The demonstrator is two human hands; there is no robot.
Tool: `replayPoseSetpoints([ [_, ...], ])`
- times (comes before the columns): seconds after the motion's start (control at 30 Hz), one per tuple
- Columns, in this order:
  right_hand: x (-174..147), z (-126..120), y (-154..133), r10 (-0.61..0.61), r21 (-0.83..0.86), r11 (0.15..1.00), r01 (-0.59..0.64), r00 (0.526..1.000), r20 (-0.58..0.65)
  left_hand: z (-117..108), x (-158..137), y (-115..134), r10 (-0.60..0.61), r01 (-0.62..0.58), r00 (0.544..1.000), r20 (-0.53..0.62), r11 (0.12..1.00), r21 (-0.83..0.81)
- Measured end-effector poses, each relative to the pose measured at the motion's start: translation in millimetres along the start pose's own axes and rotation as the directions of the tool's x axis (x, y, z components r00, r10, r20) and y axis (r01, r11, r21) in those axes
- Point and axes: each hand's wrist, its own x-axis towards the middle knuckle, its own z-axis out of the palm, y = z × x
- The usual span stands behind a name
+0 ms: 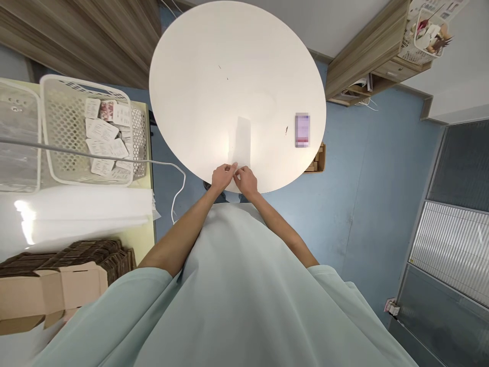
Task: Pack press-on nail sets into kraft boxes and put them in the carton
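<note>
At the near edge of the round white table (229, 61), my left hand (222, 177) and my right hand (246, 181) are close together, thumbs and fingertips almost meeting. Under and beyond the fingers lies a thin, see-through plastic sleeve (243, 140), long and narrow, flat on the tabletop and pointing away from me. Both hands are closed in a pinch at its near end. The fingers cover that end, so the exact grip on it is partly hidden.
A blurred purple rectangular object (302, 130) lies on the table's right side. Left, a white basket (49, 132) holds several printed cards (103, 130), beside white sheets (95, 209) and stacked flat cardboard boxes (80, 257). A white cable (179, 188) hangs nearby. A brown box (322, 159) stands below the table's right edge.
</note>
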Motion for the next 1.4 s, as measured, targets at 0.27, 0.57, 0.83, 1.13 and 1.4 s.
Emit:
replayPoseSetpoints([
  [0.27,-2,-10,17,0.043,0.077,0.996,-0.041,0.999,-0.027,4,10,-7,-0.145,0.146,0.988,-0.050,0.989,0.031],
  [0.57,13,-13,53,0.366,0.285,0.885,-0.367,0.929,0.061,8,17,-9,-0.127,0.131,0.991,-0.049,0.985,0.113],
  [0.83,22,5,57,0.357,0.357,0.861,-0.361,0.931,0.079,15,7,-6,0.047,-0.006,0.988,-0.147,0.964,0.265],
  [1.13,18,-20,68,0.298,0.352,0.880,-0.320,0.948,0.117,30,-3,-27,0.679,-0.720,0.687,0.260,0.587,0.371],
  [1.4,7,-34,73,0.231,0.213,0.940,-0.266,0.957,0.174,36,-6,-34,0.611,-0.666,0.738,0.286,0.592,0.453],
])
